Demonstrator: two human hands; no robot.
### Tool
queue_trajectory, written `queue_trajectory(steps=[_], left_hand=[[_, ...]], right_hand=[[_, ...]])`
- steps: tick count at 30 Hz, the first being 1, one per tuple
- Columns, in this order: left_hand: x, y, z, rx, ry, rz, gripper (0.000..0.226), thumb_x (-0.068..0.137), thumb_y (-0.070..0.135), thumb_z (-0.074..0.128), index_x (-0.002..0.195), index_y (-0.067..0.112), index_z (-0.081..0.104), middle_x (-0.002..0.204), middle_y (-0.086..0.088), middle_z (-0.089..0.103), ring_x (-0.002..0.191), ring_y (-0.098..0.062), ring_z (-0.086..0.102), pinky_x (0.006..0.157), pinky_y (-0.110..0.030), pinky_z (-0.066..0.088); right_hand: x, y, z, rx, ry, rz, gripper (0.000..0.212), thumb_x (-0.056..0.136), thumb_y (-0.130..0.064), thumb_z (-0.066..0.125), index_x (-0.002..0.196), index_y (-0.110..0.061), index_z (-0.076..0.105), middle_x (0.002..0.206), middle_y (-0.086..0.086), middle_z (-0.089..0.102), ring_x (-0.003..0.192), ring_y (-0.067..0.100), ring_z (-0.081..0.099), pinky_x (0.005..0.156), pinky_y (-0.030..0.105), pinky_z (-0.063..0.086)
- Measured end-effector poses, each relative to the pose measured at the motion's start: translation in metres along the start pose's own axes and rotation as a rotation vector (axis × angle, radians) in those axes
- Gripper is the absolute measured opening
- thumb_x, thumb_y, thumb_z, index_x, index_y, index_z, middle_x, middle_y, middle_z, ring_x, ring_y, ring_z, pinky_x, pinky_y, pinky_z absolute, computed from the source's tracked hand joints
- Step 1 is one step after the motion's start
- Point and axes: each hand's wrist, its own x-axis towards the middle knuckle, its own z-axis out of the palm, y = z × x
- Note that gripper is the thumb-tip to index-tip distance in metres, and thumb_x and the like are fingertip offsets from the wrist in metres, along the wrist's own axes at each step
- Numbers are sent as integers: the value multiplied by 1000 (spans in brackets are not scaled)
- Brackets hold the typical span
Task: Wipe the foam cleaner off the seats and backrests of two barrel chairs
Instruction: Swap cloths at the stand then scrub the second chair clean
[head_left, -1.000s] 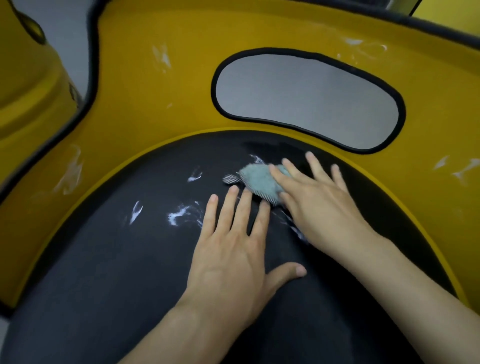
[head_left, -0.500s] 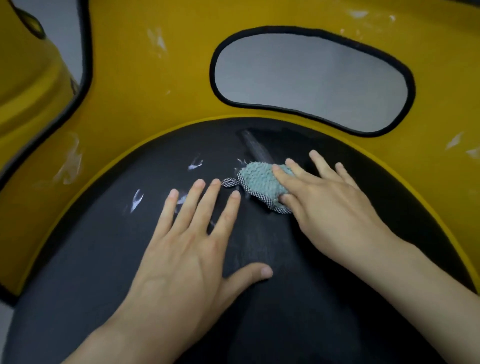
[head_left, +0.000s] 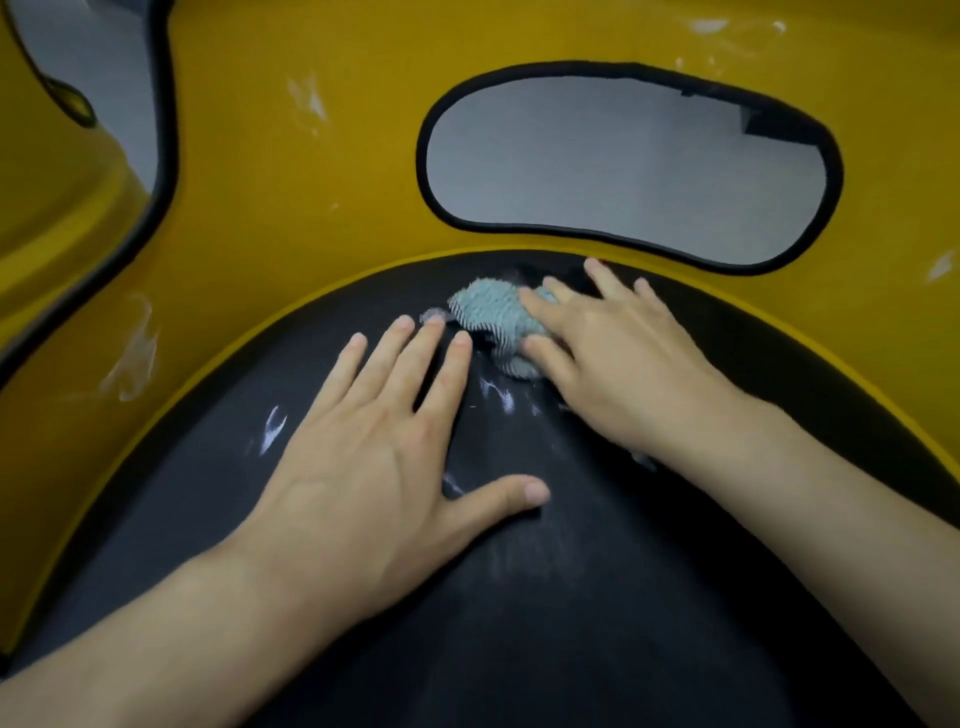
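Now the left hand (head_left: 374, 467) is lying flat on the black seat (head_left: 571, 623), palm down. Its fingers are reaching straight and spread toward the far side, the thumb is sticking out to the right, and it is gripping nothing. The right hand (head_left: 623, 358) is stretching farther, to the far edge of the seat where it is meeting the yellow backrest (head_left: 311, 208). This hand is pressing a blue-green cloth (head_left: 483, 312) down onto the seat with fairly straight fingers lying over it and the thumb sitting at the cloth's near edge, pushing rather than clenching. The cloth is lying bunched, showing a nubby top and a striped underside along its left edge, just right of the left fingertips. White foam streaks (head_left: 270, 428) are showing on the seat left of the left hand and between the two hands. More smears (head_left: 132, 358) are clinging to the backrest at the left and around its oval opening (head_left: 623, 161). A second yellow chair (head_left: 52, 208) is standing at the far left.
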Motion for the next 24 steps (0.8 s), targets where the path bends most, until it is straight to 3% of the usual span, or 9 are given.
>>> queue_trajectory(steps=[3, 7, 10, 12, 14, 16, 18, 22, 24], left_hand=[[-6, -5, 3, -18, -13, 9, 120, 77, 99, 8, 162, 15, 17, 169, -6, 12, 157, -19, 2, 123, -40, 1], [-11, -13, 9, 2, -13, 50, 118, 81, 96, 22, 154, 6, 41, 161, -12, 37, 152, -28, 28, 116, -46, 17], [-12, -13, 15, 36, -26, 63, 118, 82, 96, 23, 151, 3, 44, 158, -14, 41, 149, -30, 33, 114, -47, 20], [-13, -13, 13, 18, -65, 40, 120, 81, 97, 18, 155, 5, 38, 162, -12, 34, 153, -27, 25, 117, -45, 16], [-13, -11, 10, -6, -74, 4, 128, 70, 103, 2, 163, 15, 9, 171, -3, 3, 157, -16, -6, 125, -38, -1], [-14, -11, 9, 3, -64, -6, 131, 58, 104, -14, 159, 22, -20, 166, 4, -27, 149, -9, -32, 124, -36, -17], [-15, -10, 9, 8, -62, -19, 131, 57, 104, -15, 159, 22, -23, 165, 5, -30, 149, -9, -33, 123, -36, -19], [-17, -13, 16, 20, -22, -4, 123, 78, 99, 14, 156, 6, 34, 165, -10, 28, 154, -23, 20, 121, -44, 10], [-17, -14, 22, 27, -11, 5, 120, 80, 97, 19, 152, 4, 42, 160, -12, 37, 151, -25, 29, 118, -46, 15]], right_hand=[[-45, -11, 3, -65, -24, -60, 64, 99, -61, 16, 158, -37, 21, 165, -12, 22, 155, 20, 6, 124, 47, 11], [-54, -13, 5, -188, 57, -51, 58, 98, -53, 25, 146, -33, 50, 147, -6, 54, 143, 28, 41, 112, 51, 36], [-15, -9, 2, -185, 10, -9, 53, 104, -49, 24, 156, -39, 28, 161, -10, 33, 153, 28, 19, 121, 52, 22], [21, 0, 0, -179, 51, 26, 51, 106, -46, 27, 157, -37, 25, 163, -7, 30, 152, 32, 16, 119, 54, 24], [45, 3, -2, -156, 71, 46, 49, 107, -41, 30, 155, -32, 33, 162, -2, 33, 150, 35, 20, 114, 53, 30], [45, 0, -1, -112, 72, 44, 49, 108, -40, 31, 156, -28, 33, 163, -1, 31, 151, 34, 18, 114, 50, 30], [20, -6, 1, -94, 69, 8, 52, 107, -41, 31, 157, -28, 29, 164, -3, 29, 153, 31, 15, 118, 50, 24], [-54, -17, 9, -110, 12, -104, 57, 103, -48, 21, 158, -34, 26, 163, -11, 28, 154, 23, 13, 123, 44, 16], [-72, -21, 9, -147, 34, -104, 58, 100, -49, 21, 153, -33, 40, 155, -9, 44, 149, 26, 30, 116, 46, 26]])
